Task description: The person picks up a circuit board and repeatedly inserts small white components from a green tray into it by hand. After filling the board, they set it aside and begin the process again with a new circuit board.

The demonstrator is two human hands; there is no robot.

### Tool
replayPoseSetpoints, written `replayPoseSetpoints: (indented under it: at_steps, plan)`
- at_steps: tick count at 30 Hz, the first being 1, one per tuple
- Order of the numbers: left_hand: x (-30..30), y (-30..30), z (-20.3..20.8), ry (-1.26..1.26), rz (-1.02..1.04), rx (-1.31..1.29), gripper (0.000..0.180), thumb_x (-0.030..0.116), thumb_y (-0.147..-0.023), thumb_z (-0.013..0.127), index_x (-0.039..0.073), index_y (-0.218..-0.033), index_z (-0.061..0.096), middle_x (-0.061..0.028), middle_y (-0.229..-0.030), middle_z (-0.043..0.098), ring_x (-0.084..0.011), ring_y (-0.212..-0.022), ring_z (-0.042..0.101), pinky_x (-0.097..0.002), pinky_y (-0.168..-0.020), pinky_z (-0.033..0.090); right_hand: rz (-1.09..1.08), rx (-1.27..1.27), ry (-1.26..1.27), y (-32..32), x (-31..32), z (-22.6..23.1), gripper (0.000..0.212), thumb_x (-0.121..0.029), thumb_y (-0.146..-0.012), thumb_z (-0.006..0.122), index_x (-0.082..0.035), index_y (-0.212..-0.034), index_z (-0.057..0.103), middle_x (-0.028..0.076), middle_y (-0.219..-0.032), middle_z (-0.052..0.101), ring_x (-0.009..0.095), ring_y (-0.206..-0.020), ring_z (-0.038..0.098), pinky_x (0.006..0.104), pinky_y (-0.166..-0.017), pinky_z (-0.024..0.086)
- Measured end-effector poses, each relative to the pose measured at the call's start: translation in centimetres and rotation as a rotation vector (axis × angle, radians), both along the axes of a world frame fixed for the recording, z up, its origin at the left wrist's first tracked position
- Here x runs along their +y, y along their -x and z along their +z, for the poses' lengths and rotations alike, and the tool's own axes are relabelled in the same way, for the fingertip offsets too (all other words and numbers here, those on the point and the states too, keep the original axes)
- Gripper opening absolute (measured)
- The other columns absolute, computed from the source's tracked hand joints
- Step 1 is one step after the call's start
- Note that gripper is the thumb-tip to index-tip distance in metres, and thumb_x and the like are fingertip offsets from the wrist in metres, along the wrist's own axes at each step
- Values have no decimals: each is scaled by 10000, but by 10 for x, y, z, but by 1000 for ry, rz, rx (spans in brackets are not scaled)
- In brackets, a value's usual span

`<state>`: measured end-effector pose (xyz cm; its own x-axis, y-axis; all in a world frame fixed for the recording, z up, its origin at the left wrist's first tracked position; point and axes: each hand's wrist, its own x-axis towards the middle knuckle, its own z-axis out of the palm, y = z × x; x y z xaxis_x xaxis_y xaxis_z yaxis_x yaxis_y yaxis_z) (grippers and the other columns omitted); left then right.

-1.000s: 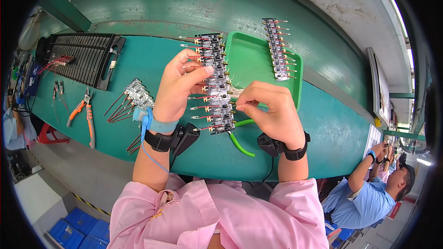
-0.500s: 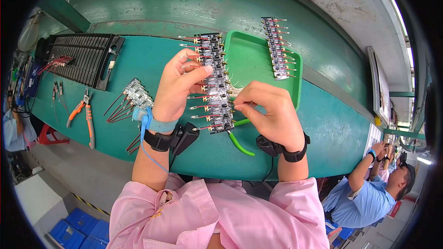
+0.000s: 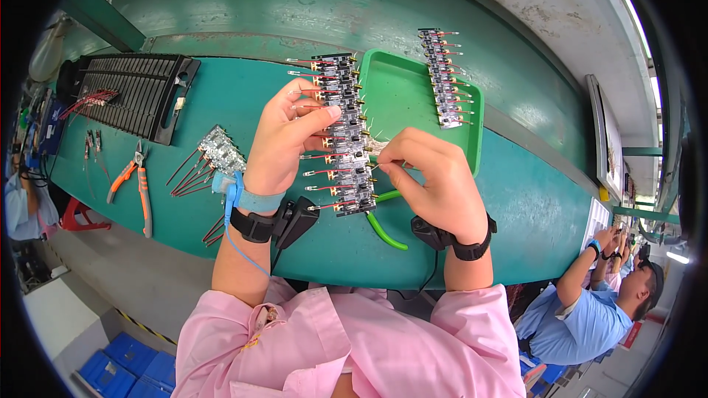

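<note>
My left hand (image 3: 284, 129) grips a long circuit board panel (image 3: 344, 155), thumb on its face and fingers behind. Short red-wired parts stick out along the panel's left edge, and small brass-coloured pieces line its right edge. Beside the lower right edge, my right hand (image 3: 424, 166) is closed in a pinch on a thin wire-like lead (image 3: 375, 167) that reaches the panel. The lead's exact kind is too small to tell. Beneath the hands lie green-handled pliers (image 3: 387, 232), mostly covered by the panel and my right hand.
Behind my hands sits a green tray (image 3: 478, 114), with a second panel (image 3: 446, 81) across its right side. To the left lie orange-handled pliers (image 3: 144, 191), a bunch of boards with red wires (image 3: 220, 151) and a black slotted rack (image 3: 133, 92). A co-worker (image 3: 590, 317) is at far right.
The right fingertips have drawn slightly away from the panel's edge, and the thin lead shows between them. The left hand and the panel hold nearly the same place.
</note>
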<state>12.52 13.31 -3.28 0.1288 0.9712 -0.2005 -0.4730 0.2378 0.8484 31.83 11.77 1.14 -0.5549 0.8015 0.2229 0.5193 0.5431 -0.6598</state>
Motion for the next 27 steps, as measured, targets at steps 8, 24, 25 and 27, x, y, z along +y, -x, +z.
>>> replayPoseSetpoints:
  at_steps: [8, 24, 25, 27]
  plan:
    - [0, -2, -3, 3, -24, -51, 194, 52, -778, 612, 62, -937, 502, -35, -830, 578, -93, -702, 576, -231, -554, 503, 33, 1, -61, 1, 4, -6, 119, 88, -683, 596, 20, -774, 560, 92, -727, 559, 211, -646, 569, 282, -571, 454]
    - [3, -1, -7, -19, 38, 19, 177, 51, -774, 615, 81, -903, 498, -13, -813, 567, -84, -705, 560, -223, -540, 497, -139, -218, 71, -11, 32, -54, 124, 22, -660, 639, -3, -777, 606, 82, -715, 547, 186, -616, 566, 287, -574, 444]
    - [4, -1, -7, -19, 36, 23, 176, 52, -773, 617, 81, -898, 496, -13, -814, 566, -84, -706, 559, -224, -539, 496, -136, -217, 70, -11, 34, -56, 124, 22, -660, 639, -3, -777, 606, 82, -715, 547, 186, -616, 566, 287, -574, 444]
    - [4, -2, -7, -21, 36, 26, 175, 53, -772, 618, 80, -894, 495, -14, -814, 566, -84, -708, 558, -224, -538, 496, -137, -198, 120, -12, 36, -59, 107, 26, -657, 633, 3, -758, 607, 88, -713, 545, 190, -613, 563, 286, -571, 444]
